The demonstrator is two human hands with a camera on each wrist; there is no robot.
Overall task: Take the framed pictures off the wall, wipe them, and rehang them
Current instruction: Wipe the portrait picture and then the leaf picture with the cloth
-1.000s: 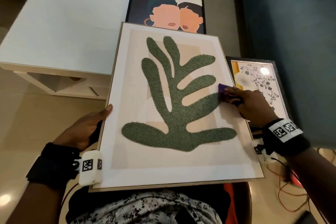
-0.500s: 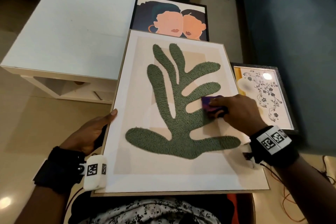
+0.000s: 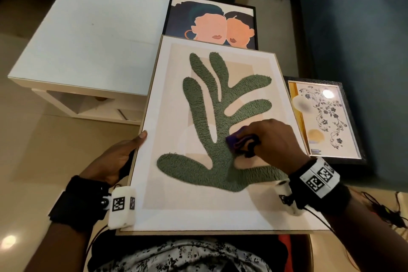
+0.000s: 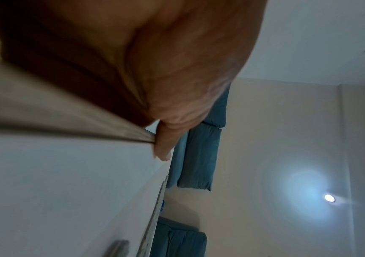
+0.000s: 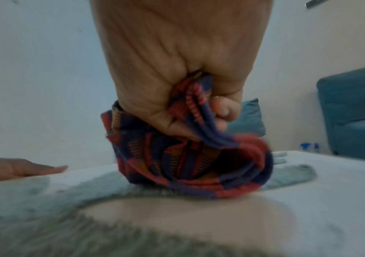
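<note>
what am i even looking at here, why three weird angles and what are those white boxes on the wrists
A person wears three cameras: one on the head, one in each white wrist box. The head view looks down at a big green leaf picture in their lap. The left hand holds its left edge; the left wrist view shows that edge close up. The right hand grips a red and blue cloth and presses it on the glass, clearest in the right wrist view. Two more framed pictures lie beyond, beside a white table.
</note>
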